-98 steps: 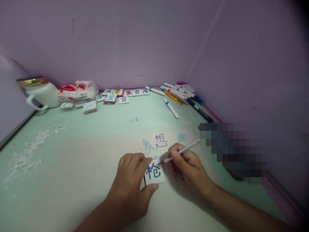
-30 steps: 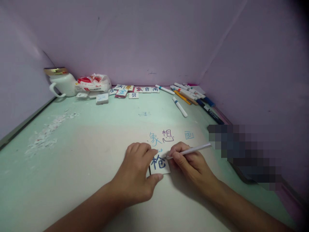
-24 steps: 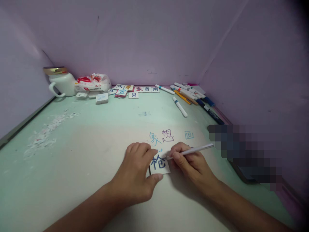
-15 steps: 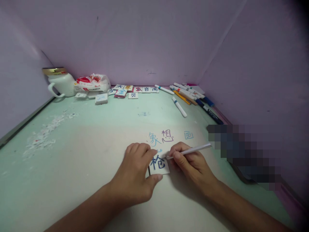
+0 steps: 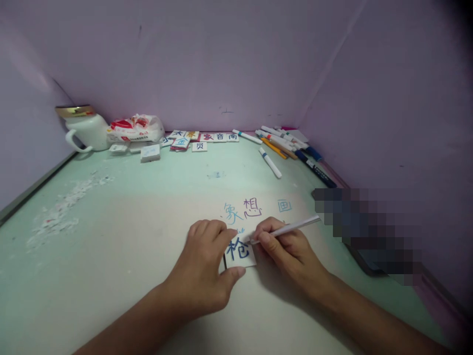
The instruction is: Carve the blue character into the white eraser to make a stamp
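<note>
A white square card with a dark blue handwritten character lies on the tabletop. My left hand is closed on it, the thumb at the near edge and the fingers at the far edge. In a pinch, my right hand grips a slim whitish pen, its back end slanting up to the right. The pen's tip meets the card near the right side of the character; whether it leaves a mark there is too small to tell. Coloured handwritten characters stand on the table just beyond the hands.
At the back left are a white mug, a tissue pack and small cards. Several markers lie at the back right. White scraps are scattered at left. A blurred dark object lies along the right edge.
The whole view has shifted slightly, so things sit a little further left in it. Both hands keep their hold, with the pen's tip still at the card's right part.
</note>
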A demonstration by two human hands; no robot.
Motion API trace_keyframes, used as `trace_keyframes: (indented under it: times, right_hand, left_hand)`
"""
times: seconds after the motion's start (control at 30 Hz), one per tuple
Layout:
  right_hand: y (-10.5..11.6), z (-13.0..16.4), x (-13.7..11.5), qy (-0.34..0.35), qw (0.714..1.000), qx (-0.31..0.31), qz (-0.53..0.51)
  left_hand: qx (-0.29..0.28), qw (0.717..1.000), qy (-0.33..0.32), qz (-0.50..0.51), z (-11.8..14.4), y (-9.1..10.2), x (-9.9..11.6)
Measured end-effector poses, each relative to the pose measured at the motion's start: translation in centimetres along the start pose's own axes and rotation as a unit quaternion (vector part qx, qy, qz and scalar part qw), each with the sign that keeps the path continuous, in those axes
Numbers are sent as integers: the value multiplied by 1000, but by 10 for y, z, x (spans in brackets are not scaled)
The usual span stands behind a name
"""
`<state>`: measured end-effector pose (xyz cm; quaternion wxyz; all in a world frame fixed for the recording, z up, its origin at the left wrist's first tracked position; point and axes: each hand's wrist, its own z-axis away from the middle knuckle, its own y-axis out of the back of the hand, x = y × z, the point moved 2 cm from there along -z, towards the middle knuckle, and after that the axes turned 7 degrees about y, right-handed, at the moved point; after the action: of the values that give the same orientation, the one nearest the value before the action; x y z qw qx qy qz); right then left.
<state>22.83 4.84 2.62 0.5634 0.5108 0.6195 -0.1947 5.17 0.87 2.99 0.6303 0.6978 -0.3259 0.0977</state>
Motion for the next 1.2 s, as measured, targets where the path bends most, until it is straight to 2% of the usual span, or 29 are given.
trace_keyframes:
  times: [0.13, 0.33, 0.6, 0.87, 1.2]
  right_hand:
    - [1, 0, 1, -25, 999, 24, -9]
    - [1, 3, 11, -76, 992, 70, -77]
    - [9, -2, 11, -91, 989, 22, -117]
    - [11, 1, 16, -118, 981, 25, -149]
    - [7, 0, 8, -143, 973, 47, -175]
  left_hand:
    - [6, 1000, -9, -7, 0, 0, -1]
    - [19, 999, -23, -24, 1, -2, -3]
    - [48, 997, -27, -52, 2, -2, -4]
    - [44, 997, -24, -51, 3, -1, -2]
    - [31, 999, -2, -24, 2, -2, -1]
